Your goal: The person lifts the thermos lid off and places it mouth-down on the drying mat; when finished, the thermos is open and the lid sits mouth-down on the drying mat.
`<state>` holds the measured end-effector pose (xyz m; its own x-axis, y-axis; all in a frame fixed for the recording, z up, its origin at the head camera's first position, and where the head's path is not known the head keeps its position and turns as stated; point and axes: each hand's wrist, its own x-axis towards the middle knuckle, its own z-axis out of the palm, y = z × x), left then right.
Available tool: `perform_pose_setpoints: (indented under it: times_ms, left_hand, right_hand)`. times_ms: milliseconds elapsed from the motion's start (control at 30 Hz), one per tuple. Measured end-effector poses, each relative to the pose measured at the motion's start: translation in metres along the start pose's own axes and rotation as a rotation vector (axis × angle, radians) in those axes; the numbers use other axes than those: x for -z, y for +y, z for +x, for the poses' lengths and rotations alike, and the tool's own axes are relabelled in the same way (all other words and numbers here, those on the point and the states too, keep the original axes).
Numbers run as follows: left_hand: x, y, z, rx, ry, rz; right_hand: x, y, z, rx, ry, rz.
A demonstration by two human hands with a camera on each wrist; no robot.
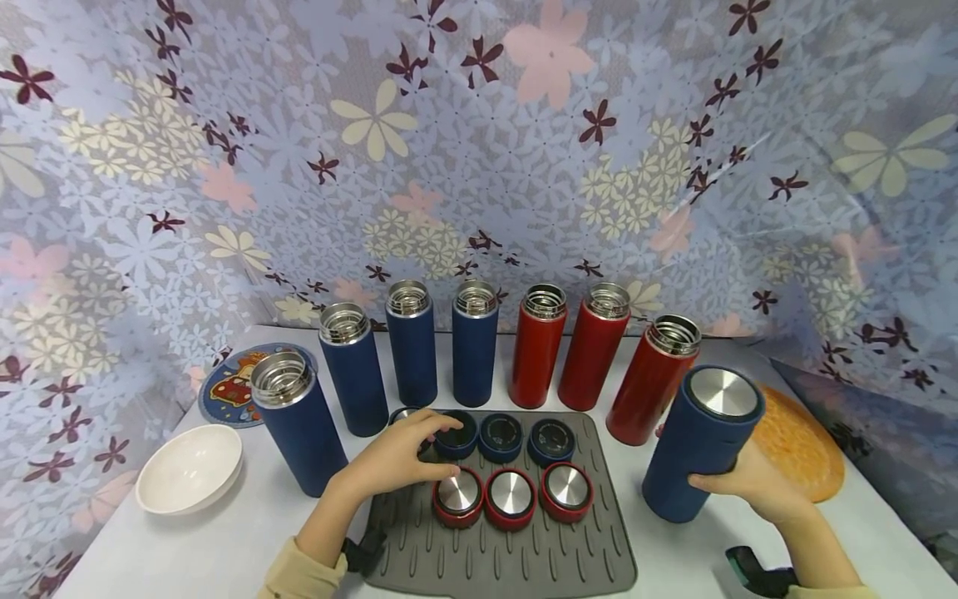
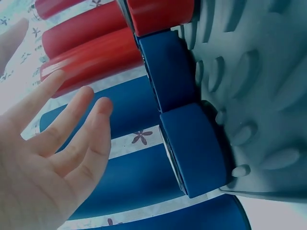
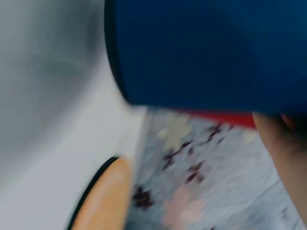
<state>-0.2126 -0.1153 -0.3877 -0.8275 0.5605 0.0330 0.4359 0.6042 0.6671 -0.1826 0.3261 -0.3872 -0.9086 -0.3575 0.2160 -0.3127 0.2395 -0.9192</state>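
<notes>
My right hand [image 1: 756,482] grips a blue thermos bottle [image 1: 692,466] around its side; a silver disc tops the bottle, which leans a little. In the right wrist view the same bottle [image 3: 206,52] fills the upper part. Over the left side of a grey ridged mat [image 1: 509,566] hovers my left hand [image 1: 397,453], fingers spread and apart from the lids in the left wrist view. Near it lie blue lids [image 1: 501,438] in a back row, the leftmost partly hidden by the hand. Three red lids [image 1: 511,499] with silver tops form the front row.
Uncapped blue bottles [image 1: 412,358] and red bottles [image 1: 537,349] stand in an arc behind the mat. A white bowl [image 1: 190,470] and a round blue picture mat [image 1: 224,403] lie left; an orange round mat [image 1: 801,449] lies right. Flowered cloth [image 1: 479,166] hangs behind.
</notes>
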Motion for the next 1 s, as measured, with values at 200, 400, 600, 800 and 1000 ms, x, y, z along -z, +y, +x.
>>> perform_pose_setpoints:
  times_ms: [200,400,600,800,1000]
  left_hand:
    - [0.001,0.001,0.0,-0.021,0.059,-0.01]
    - [0.002,0.003,0.0,-0.055,0.12,-0.037]
    - [0.002,0.007,0.001,-0.085,0.163,-0.089]
    - [-0.002,0.013,0.005,-0.145,0.181,-0.144]
    - [-0.012,0.023,0.01,-0.143,0.179,-0.258]
  right_hand:
    - [-0.029,-0.023,0.017,-0.021,0.102,-0.362]
    - [-0.061,-0.03,0.04,0.139,0.112,-0.663]
    - [-0.087,-0.034,0.058,0.241,0.124,-0.955]
    - [-0.108,-0.038,0.074,0.37,0.138,-1.141]
    - [-0.127,-0.043,0.085,0.486,0.205,-1.188]
